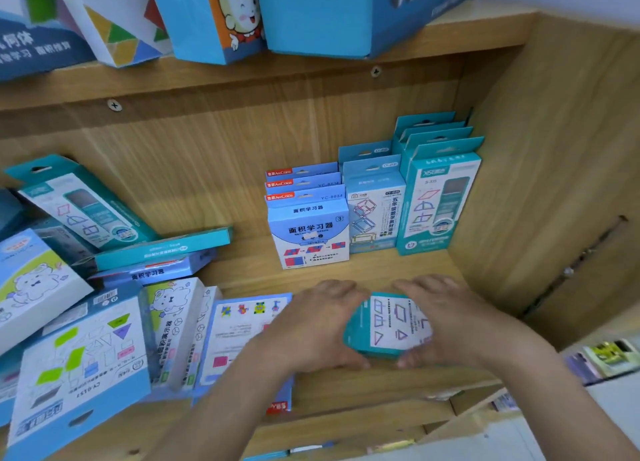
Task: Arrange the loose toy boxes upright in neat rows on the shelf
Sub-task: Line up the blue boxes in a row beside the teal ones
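A teal toy box (388, 325) with shape drawings on its white face is held between both hands just above the front of the wooden shelf (346, 273). My left hand (311, 325) grips its left side and my right hand (457, 318) grips its right side. Behind them, upright rows stand against the back right corner: blue-and-white boxes (308, 232), pale blue boxes (375, 211) and tall teal boxes (438, 200). A loose jumble of boxes (114, 308) lies flat and tilted over the shelf's left half.
The shelf's right side wall (554, 183) stands close beside the teal row. An upper shelf board (242, 76) carries large blue boxes (311, 13) overhead. A flat blue-and-white box (239, 329) lies just left of my left hand.
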`<state>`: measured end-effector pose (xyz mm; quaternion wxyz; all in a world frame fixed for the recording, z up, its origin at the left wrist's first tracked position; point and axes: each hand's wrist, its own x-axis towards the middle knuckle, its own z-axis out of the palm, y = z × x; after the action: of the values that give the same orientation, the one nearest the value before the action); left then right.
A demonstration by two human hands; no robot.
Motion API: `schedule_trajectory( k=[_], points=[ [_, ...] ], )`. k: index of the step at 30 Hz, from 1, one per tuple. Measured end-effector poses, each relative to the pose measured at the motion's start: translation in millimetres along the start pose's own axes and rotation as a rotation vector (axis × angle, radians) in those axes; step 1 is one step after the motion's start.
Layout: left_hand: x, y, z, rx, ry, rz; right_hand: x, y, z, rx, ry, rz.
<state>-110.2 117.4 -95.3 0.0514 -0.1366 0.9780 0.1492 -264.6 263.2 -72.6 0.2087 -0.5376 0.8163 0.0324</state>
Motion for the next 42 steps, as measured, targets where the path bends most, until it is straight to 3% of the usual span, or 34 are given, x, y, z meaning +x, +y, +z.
schedule_trajectory(
  k=[3, 7, 11, 13, 16, 18, 20, 22, 26, 29, 35, 39, 42],
  points=[
    [9.6, -2.0, 7.2, 0.039, 0.006, 0.0, -5.4, 5.9, 8.0, -0.028, -0.002, 0.027],
    [6.6, -5.1, 2.1, -0.184, 0.125, 0.031, -22.8, 9.0, -2.6, 0.072, 0.152, 0.028],
    [5.0, 0.5, -4.7, -0.485, 0.113, -0.024, -50.3, 3.1, -31.2, 0.157, 0.368, -0.03],
    [5.9, 12.8, -8.6, -0.442, 0.128, 0.015, -59.3, -3.6, -44.5, 0.169, 0.489, -0.048],
    [7.8, 40.1, -9.0, -0.364, 0.3, 0.019, -57.8, -13.9, -52.9, 0.306, 0.78, -0.044],
    [10.4, 54.7, -8.0, -0.557, 0.387, -0.093, -51.7, -16.8, -53.0, 0.456, 0.893, -0.041],
    [16.1, 59.6, -5.3, -0.862, 0.39, -0.168, -45.9, -15.2, -51.9, 0.609, 0.877, -0.053],
    [21.0, 58.3, -3.0, -1.015, 0.354, -0.203, -41.4, -11.4, -48.8, 0.752, 0.842, -0.084],
    [27.2, 54.3, -2.2, -1.033, 0.253, -0.186, -38.6, -5.4, -42.3, 1.098, 0.774, -0.105],
    [22.3, 59.0, -18.9, -1.028, 0.292, -0.131, -40.9, -3.5, -41.9, 1.269, 0.693, -0.096],
    [16.1, 68.6, -61.1, -1.035, 0.528, 0.065, -43.9, 0.4, -44.3, 1.308, 0.749, -0.048],
    [30.4, 75.8, -64.9, -1.086, 0.602, -0.029, -41.1, -3.2, -47.3, 1.275, 0.848, 0.017],
    [51.6, 76.9, -66.8, -1.088, 0.64, -0.09, -39.5, -2.7, -44.9, 1.058, 0.976, 0.038]
  ],
)
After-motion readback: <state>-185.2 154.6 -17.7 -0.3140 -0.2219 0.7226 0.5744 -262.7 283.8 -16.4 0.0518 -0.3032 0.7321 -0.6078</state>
